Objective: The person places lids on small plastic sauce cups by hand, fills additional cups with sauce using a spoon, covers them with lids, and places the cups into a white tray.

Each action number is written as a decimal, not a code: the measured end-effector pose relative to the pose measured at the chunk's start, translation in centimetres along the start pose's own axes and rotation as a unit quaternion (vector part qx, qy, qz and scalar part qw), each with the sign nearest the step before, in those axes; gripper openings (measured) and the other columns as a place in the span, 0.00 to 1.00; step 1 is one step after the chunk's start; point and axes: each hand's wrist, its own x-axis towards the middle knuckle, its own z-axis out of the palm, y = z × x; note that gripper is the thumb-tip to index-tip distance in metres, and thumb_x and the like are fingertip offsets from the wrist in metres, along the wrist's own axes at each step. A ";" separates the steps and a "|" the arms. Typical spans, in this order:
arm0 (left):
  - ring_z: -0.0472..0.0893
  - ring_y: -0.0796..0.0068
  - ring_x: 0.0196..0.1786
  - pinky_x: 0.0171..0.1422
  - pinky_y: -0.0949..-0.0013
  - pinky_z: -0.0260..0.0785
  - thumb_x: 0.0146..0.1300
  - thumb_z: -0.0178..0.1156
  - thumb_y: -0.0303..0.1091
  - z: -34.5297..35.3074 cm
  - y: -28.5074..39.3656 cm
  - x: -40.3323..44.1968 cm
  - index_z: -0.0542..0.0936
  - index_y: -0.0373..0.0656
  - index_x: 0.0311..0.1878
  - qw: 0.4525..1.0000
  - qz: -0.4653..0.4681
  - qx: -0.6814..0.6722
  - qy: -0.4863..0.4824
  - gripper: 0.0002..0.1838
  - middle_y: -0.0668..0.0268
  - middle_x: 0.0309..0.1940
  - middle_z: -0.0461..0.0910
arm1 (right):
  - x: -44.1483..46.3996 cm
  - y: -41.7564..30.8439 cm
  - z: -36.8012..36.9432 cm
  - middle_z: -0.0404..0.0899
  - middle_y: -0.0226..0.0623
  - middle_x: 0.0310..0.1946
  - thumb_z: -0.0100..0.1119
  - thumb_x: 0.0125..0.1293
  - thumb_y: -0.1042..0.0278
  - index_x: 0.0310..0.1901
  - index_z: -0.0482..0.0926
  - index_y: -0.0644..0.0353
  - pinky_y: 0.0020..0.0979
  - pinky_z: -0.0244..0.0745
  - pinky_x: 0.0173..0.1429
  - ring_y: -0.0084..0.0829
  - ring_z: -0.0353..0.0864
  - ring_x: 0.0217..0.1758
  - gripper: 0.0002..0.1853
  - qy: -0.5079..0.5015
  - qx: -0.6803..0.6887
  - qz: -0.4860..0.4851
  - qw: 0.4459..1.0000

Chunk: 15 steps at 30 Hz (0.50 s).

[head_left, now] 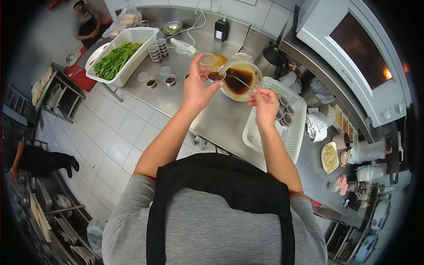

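Observation:
Between thumb and fingers, my left hand (197,88) holds a small clear plastic cup (216,75) with dark brown sauce in it, beside the rim of a large bowl. My right hand (266,105) pinches the handle of a metal spoon (240,81), which reaches over the bowl toward the cup. Dark brown liquid fills part of the pale bowl (258,73). On the steel counter to the left stand open sauce cups (151,82) with dark contents, near loose clear lids (165,70). The spoon's tip is too small to make out.
A white basket (299,128) with several filled cups lies right of the bowl. Stacked lidded cups (155,54) stand near a basket of green leaves (115,62). A microwave (353,53) sits on the shelf at right. Two other people stand at left, beyond the counter.

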 end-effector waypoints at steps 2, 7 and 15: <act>0.80 0.72 0.46 0.55 0.69 0.73 0.45 0.75 0.24 0.5 0.2 -0.3 0.56 0.45 0.70 1.000 -0.001 0.023 0.001 0.50 0.59 0.47 0.81 | 0.1 -0.2 -0.9 0.82 0.42 0.29 0.61 0.64 0.75 0.40 0.74 0.68 0.24 0.76 0.29 0.25 0.80 0.25 0.07 -0.002 0.011 -0.002 1.000; 0.79 0.66 0.44 0.52 0.66 0.73 0.43 0.75 0.25 2.3 -0.3 -1.1 0.58 0.50 0.70 0.997 0.023 0.066 0.015 0.50 0.60 0.45 0.80 | -0.1 -1.9 -3.3 0.82 0.42 0.28 0.61 0.64 0.75 0.38 0.74 0.68 0.24 0.76 0.28 0.25 0.79 0.24 0.06 -0.007 -0.003 0.012 1.000; 0.79 0.64 0.44 0.52 0.63 0.73 0.43 0.75 0.26 4.2 0.2 -1.1 0.59 0.52 0.70 0.989 0.038 0.140 0.020 0.50 0.62 0.44 0.80 | 1.1 -7.0 -6.8 0.82 0.41 0.28 0.62 0.63 0.74 0.39 0.75 0.67 0.22 0.75 0.29 0.23 0.79 0.24 0.07 -0.037 -0.046 -0.014 0.998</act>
